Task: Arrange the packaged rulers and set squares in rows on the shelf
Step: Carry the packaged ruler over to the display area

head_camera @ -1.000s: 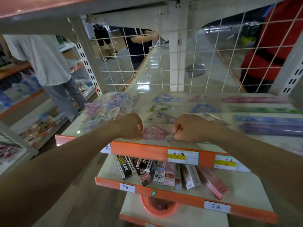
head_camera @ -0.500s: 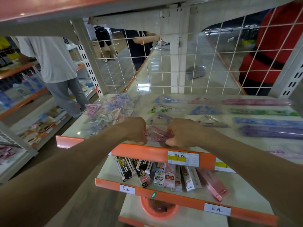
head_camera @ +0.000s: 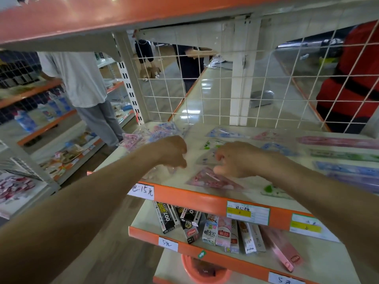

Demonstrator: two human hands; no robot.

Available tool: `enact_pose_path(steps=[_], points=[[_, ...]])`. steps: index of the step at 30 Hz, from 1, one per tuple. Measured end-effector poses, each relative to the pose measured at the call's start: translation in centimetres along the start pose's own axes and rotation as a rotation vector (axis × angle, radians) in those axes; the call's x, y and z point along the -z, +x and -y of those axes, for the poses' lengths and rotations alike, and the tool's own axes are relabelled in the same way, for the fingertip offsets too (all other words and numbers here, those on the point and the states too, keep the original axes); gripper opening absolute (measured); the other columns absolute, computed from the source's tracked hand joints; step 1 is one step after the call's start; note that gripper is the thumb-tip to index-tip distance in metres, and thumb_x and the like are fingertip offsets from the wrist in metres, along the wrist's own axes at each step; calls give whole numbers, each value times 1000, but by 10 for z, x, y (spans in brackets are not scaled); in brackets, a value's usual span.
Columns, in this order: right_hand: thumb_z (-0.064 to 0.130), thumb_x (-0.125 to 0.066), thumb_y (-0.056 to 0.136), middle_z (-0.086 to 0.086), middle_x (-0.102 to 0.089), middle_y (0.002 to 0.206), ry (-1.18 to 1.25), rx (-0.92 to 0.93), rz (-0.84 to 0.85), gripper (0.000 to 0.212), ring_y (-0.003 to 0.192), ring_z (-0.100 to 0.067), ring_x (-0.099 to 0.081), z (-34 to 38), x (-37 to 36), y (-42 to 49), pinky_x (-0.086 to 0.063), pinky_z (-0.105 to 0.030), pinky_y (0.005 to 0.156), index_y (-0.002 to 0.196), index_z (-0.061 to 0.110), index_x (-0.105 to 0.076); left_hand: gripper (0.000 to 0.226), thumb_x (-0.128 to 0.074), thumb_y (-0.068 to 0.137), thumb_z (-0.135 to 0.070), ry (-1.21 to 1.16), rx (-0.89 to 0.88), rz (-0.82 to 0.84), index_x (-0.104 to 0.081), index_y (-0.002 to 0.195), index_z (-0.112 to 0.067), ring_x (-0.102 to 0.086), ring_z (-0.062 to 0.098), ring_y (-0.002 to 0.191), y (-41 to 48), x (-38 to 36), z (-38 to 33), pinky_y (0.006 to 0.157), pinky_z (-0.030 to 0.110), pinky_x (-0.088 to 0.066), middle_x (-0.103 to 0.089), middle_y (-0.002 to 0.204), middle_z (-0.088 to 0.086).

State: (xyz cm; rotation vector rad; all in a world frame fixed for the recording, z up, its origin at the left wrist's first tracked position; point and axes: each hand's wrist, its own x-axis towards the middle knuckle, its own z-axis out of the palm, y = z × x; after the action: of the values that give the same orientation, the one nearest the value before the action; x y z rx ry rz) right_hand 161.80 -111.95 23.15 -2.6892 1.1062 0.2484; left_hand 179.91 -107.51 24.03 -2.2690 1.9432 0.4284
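A: Where is the packet in play?

B: The pink set square packet lies flat on the shelf, lower centre of the frame, just behind the orange front lip. The right hand has its fingers curled onto the packet's upper corner, pinching it as far as I can judge. The left hand is curled too, left of centre, over a clear packet. Whether it grips that film I cannot tell.

A: How will it handle?

B: Light, I'd say, almost nothing to lift. It's stiff plastic inside a loose glossy sleeve, so the sleeve can slide round the set square. The whole thing will probably skate on that shiny shelf.

A: So where to take hold?

B: By a corner or along 1 straight edge, pinching through the film onto the hard plastic, not the slack film alone. With 2 hands on opposite ends it can be squared up to its row.

A: Fragile?

B: Hardly, though thin plastic may snap if bent. The rulers at the right of the frame are long, so I'd hold those near the middle. The loose heap of packets at centre left looks slippery, so take 1 at a time.
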Motion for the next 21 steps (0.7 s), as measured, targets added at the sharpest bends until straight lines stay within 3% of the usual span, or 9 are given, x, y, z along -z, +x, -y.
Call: enact_pose_path(steps=[2,5,9,13,21], points=[[35,-50,93,-2,-58,95,78,7,-53,26,85,-18,-56,6,5,12,-43,-29,71,103,14,-62,50,-63,89,-28,-3,40,-29,-51,135,-12,-52,19,117,1,9,17,95,24,-38,-53,134,4],[35,-51,93,0,-54,126,140,20,-93,42,115,-19,-51,17,9,34,-37,-24,86,132,20,-50,46,-65,87,-21,-97,120,-48,-55,131,-12,-57,16,99,3,12,45,82,20,-42,-60,123,4],[40,-54,91,-5,-43,142,163,43,-95,58,127,-22,-44,38,9,66,-38,-30,97,143,19,-38,43,-66,86,-24,-131,174,-66,-58,127,-16,-55,19,107,7,5,75,91,25,-43,-57,125,3],[52,-61,85,-11,-44,140,120,4,-10,74,125,-29,-45,54,6,101,-40,-35,98,143,14,-36,39,-65,86,-24,-156,178,-92,-58,124,-18,-57,16,91,20,6,93,83,25,-47,-59,116,3],[59,-71,70,-10,-48,132,64,-81,-2,82,119,-30,-48,62,-11,143,-41,-35,90,137,22,-43,40,-64,84,-21,-163,99,-136,-61,124,-19,-60,22,104,46,13,103,95,31,-48,-60,123,5]])
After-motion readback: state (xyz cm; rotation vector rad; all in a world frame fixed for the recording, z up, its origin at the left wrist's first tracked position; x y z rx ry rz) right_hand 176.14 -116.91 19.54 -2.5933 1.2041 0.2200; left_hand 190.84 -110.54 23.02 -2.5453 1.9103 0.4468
